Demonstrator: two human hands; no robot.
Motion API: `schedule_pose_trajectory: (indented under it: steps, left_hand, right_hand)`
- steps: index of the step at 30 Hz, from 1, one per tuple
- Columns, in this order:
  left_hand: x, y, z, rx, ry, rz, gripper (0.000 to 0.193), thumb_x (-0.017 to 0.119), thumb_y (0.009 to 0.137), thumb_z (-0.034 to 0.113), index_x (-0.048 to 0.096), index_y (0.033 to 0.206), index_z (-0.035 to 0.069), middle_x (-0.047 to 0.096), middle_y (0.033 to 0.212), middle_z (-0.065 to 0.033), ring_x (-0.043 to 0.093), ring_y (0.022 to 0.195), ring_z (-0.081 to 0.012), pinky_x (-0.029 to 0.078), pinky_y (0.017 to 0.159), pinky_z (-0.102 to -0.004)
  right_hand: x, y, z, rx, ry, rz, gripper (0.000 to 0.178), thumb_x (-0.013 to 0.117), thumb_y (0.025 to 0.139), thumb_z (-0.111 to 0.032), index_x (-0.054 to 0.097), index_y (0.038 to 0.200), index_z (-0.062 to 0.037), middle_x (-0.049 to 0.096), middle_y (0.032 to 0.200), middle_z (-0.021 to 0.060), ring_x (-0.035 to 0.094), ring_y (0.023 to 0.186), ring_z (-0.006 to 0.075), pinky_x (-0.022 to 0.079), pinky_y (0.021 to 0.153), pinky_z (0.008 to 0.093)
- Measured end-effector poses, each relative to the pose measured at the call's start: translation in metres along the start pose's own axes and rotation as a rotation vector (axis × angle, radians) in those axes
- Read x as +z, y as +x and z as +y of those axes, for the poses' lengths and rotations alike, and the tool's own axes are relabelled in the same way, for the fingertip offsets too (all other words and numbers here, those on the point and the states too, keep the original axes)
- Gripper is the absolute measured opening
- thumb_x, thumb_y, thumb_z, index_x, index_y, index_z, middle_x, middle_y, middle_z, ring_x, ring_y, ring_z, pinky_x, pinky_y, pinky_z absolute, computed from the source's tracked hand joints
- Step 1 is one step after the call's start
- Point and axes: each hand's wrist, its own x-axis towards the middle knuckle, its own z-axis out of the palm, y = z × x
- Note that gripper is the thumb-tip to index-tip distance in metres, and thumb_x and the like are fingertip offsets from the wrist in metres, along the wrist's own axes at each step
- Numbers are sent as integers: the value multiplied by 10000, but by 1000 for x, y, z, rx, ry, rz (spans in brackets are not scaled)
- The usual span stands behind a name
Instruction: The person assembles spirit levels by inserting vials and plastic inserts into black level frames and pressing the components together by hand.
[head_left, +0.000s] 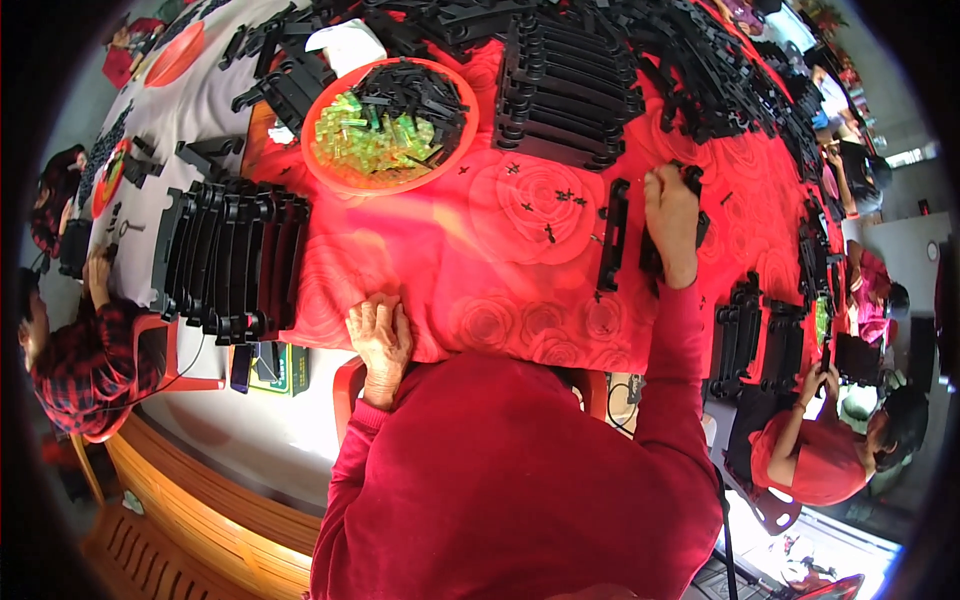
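At the far left of my view, a co-worker in a checked sleeve [95, 375] has a hand [98, 277] on the pale cloth. Next comes a row of black frames [232, 262], packed side by side at the near edge of the red-covered worktop [410, 250]. Beyond it stands a red bowl [313, 158], with yellow-green tubes [365, 145] in its left part and black strips [420, 90] to the back and right.

My left hand [380, 335] rests palm down on the near edge, fingers side by side and slightly bent, with nothing visible in its grasp. That elbow is bent, the forearm close to my body.

Farther right, a tall stack [565, 90] of black frames stands at the back, with tiny black bits [550, 233] scattered in front of it. A black bar [613, 235] lies just left of my right hand [670, 220].

That hand reaches forward, back up, its fingers bent down over a black part [692, 180] on the worktop; I cannot tell whether they pinch it. The right arm stretches well ahead of me. Beyond it are more black frames [737, 335] and a co-worker in red [815, 450].
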Motion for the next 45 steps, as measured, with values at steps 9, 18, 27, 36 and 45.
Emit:
schedule_pose_trajectory:
  steps: [9,18,27,36,45]
  left_hand:
    - [1,-1,0,8,-23,-5,132,623,787,135,629,902,71,580,958,-89,510,873,-302,406,765,-430]
    - [-6,-1,-1,-1,30,18,114,624,779,118,624,882,70,577,931,-92,504,843,-306,401,733,-423]
    - [-6,-1,1,-18,-301,174,138,636,740,9,615,872,45,591,876,-118,540,787,-302,427,703,-396]
    - [-33,-5,5,103,-287,253,250,679,658,-17,630,902,12,601,773,-77,563,696,-233,430,627,-342]
    - [-42,-1,-17,31,-96,283,312,676,639,-4,621,944,27,584,862,-98,552,760,-258,426,642,-368]
  right_hand:
    - [42,-95,12,301,-331,-241,467,620,825,-447,517,930,-4,638,755,221,633,743,414,505,621,487]
    - [53,-96,21,359,-75,-156,367,645,805,-331,560,890,15,617,692,209,635,688,390,498,608,447]
    - [9,-72,-87,-261,298,-306,295,602,853,-112,571,1126,-5,590,1006,169,610,890,324,488,769,368]
    - [97,-62,-195,-762,300,-646,281,593,852,-169,522,1115,-97,499,972,166,607,698,373,491,569,484]
    - [101,-59,-200,-699,428,-620,351,585,806,-21,504,1148,-11,497,989,207,605,782,382,514,683,459]
